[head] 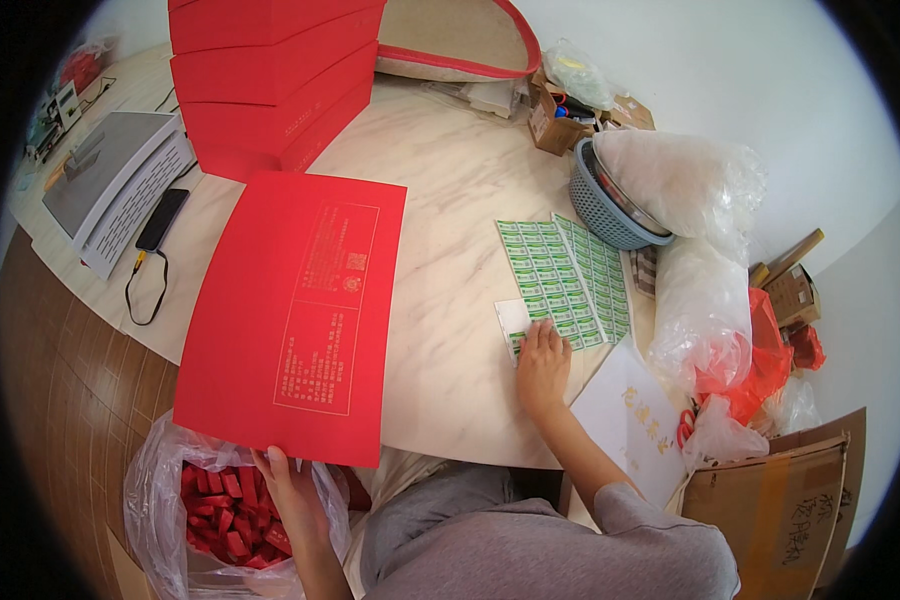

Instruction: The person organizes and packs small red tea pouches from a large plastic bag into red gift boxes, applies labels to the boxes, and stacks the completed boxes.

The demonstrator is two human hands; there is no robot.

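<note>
A flat-faced red cardboard box (270, 300) with a gold-printed frame and text lies before me, its near end reaching past the table edge. My left hand (289, 480) holds that near edge, the thumb tip showing and the other fingers partly hidden. On the right, my right hand (545, 367) rests palm down with its fingertips on a sheet of green-and-white stickers (551, 281). Part of the sheet's lower left is bare white backing (511, 319). Whether the fingers pinch a sticker is hidden. A second sticker sheet (596, 262) lies partly under the first.
Stacked red boxes (277, 82) stand at the back left. A plastic bag of small red packets (229, 517) sits below the table edge. A phone (163, 217) with a cable lies left. A blue-grey basket (615, 217), a white printed bag (630, 412) and a carton (765, 510) are right.
</note>
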